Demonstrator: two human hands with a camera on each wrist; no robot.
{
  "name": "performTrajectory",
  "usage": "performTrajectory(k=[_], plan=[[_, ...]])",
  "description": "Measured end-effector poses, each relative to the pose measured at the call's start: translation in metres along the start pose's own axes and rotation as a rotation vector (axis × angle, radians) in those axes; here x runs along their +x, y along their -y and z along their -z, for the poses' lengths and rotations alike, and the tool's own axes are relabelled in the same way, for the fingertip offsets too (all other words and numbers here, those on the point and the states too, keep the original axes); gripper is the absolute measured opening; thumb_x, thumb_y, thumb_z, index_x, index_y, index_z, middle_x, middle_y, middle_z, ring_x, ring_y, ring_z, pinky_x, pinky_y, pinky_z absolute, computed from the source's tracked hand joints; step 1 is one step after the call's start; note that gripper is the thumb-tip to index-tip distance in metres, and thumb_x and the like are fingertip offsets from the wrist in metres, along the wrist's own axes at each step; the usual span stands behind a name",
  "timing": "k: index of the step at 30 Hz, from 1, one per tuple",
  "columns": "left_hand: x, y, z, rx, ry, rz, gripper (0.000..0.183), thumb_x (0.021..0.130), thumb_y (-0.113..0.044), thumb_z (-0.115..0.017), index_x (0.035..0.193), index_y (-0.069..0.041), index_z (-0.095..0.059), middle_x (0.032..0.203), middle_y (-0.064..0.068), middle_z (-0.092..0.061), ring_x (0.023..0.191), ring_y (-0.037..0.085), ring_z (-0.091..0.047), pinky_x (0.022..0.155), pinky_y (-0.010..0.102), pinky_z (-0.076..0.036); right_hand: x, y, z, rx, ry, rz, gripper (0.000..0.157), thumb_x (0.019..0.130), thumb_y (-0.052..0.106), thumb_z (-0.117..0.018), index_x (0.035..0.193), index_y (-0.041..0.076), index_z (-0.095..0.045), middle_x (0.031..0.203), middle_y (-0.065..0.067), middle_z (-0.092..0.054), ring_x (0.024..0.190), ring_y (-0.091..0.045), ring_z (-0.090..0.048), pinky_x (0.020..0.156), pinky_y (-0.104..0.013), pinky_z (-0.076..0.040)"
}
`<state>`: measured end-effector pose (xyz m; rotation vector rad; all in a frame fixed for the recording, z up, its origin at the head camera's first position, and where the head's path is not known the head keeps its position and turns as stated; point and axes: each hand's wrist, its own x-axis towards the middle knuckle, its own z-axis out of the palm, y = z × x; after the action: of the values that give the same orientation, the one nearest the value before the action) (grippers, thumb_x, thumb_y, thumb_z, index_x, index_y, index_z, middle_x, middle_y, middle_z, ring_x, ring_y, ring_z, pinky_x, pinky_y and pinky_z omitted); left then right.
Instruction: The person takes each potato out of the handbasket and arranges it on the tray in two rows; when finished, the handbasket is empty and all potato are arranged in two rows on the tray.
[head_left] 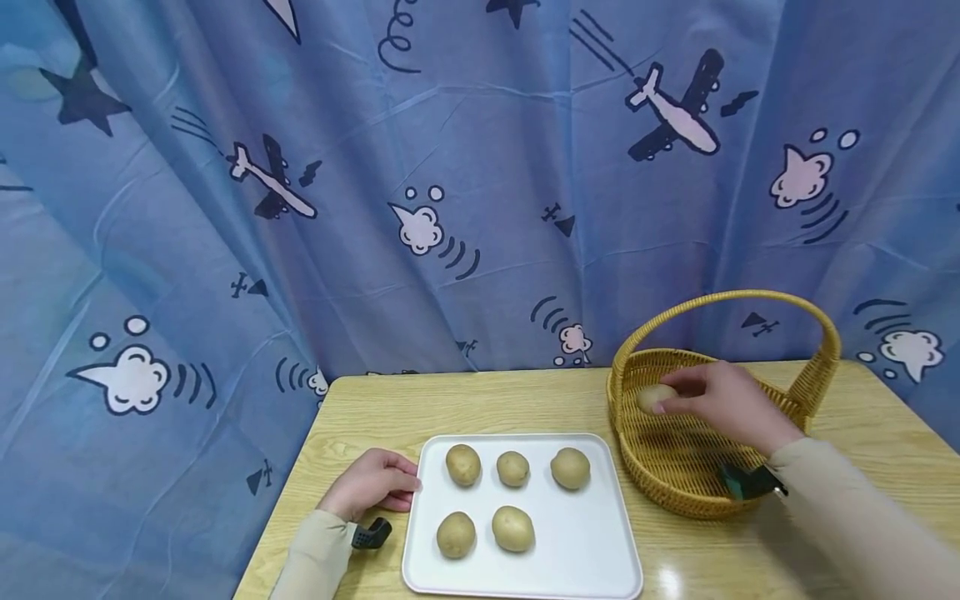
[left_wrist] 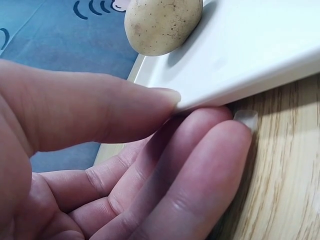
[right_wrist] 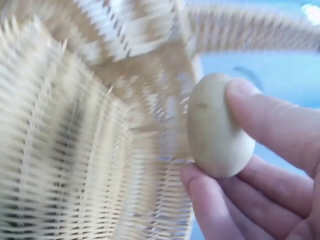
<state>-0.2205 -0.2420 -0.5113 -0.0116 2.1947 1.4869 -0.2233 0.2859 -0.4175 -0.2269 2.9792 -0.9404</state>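
Note:
My right hand [head_left: 723, 404] pinches a potato [right_wrist: 217, 127] between thumb and fingers, over the opening of a yellow wicker basket [head_left: 675, 500]. The basket's woven wall fills much of the right wrist view, blurred. At the left, my left hand [head_left: 375, 483] pinches the edge of a white tray [head_left: 577, 558], thumb on the rim and fingers curled beneath it, as the left wrist view shows. Several potatoes lie on the tray in two rows: three at the back, among them one potato [head_left: 570, 468] at the right, and two in front, one potato [head_left: 513, 529] near the middle.
The wooden table [head_left: 465, 404] carries both tray and basket, with the basket right of the tray. A tall arched handle [head_left: 738, 296] rises over the basket. Behind the table hangs a blue curtain [head_left: 480, 250] printed with planes and stars.

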Motion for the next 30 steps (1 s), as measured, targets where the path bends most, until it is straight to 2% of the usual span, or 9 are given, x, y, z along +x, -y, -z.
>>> performTrajectory(k=[2,5,9,13,18,25,30], plan=[[0.0,0.0,0.0,-0.001,0.0,0.003,0.028,0.099,-0.009,-0.074,0.121,0.009,-0.072,0.096,0.013,-0.077,0.077,0.014,-0.075,0.073,0.031,-0.07,-0.016,0.007,0.0,-0.014,-0.041,0.001,0.063,0.09,0.051,-0.086,0.131,0.004,-0.077,0.119,-0.013,-0.081,0.109,-0.034,-0.074,0.091,-0.054,-0.062],[0.001,0.0,0.0,0.002,0.001,0.0,0.029,0.098,-0.009,-0.074,0.12,0.009,-0.072,0.096,0.013,-0.077,0.077,0.015,-0.074,0.073,0.031,-0.07,-0.039,0.017,-0.009,-0.01,-0.1,-0.016,0.063,0.088,0.053,-0.088,0.13,0.007,-0.078,0.112,-0.008,-0.083,0.102,-0.027,-0.078,0.085,-0.044,-0.065],[0.001,-0.001,0.0,-0.001,0.0,-0.004,0.029,0.098,-0.009,-0.074,0.12,0.01,-0.071,0.097,0.014,-0.076,0.078,0.015,-0.073,0.074,0.031,-0.07,-0.064,0.03,-0.028,0.069,-0.136,-0.048,0.063,0.085,0.051,-0.09,0.131,0.01,-0.078,0.111,-0.007,-0.084,0.094,-0.017,-0.079,0.073,-0.025,-0.064],[0.0,-0.002,0.0,-0.003,-0.003,-0.001,0.028,0.098,-0.009,-0.074,0.12,0.009,-0.071,0.096,0.013,-0.076,0.078,0.015,-0.073,0.073,0.03,-0.07,-0.081,0.045,-0.047,0.155,-0.149,-0.067,0.059,0.084,0.044,-0.093,0.131,0.011,-0.078,0.114,-0.008,-0.083,0.091,-0.007,-0.079,0.072,-0.018,-0.064],[-0.001,-0.003,0.0,-0.004,-0.007,0.002,0.027,0.098,-0.008,-0.074,0.119,0.009,-0.072,0.095,0.013,-0.076,0.077,0.014,-0.074,0.073,0.03,-0.07,-0.091,0.06,-0.071,0.21,-0.152,-0.07,0.052,0.082,0.036,-0.095,0.127,0.014,-0.08,0.113,-0.006,-0.083,0.088,0.0,-0.077,0.073,-0.016,-0.063],[-0.001,-0.003,-0.001,0.011,-0.02,0.008,0.028,0.099,-0.009,-0.074,0.121,0.008,-0.072,0.096,0.013,-0.077,0.077,0.014,-0.074,0.073,0.031,-0.07,-0.095,0.075,-0.112,0.344,-0.076,-0.139,0.053,0.076,0.024,-0.1,0.124,0.01,-0.081,0.113,-0.007,-0.082,0.09,-0.005,-0.078,0.075,-0.015,-0.064],[0.0,-0.004,-0.002,0.008,-0.023,0.012,0.028,0.098,-0.009,-0.074,0.12,0.008,-0.072,0.096,0.013,-0.077,0.078,0.014,-0.074,0.073,0.03,-0.07,-0.095,0.077,-0.132,0.394,-0.043,-0.112,0.05,0.075,0.02,-0.1,0.12,0.008,-0.081,0.109,-0.006,-0.082,0.087,-0.005,-0.078,0.073,-0.015,-0.063]])
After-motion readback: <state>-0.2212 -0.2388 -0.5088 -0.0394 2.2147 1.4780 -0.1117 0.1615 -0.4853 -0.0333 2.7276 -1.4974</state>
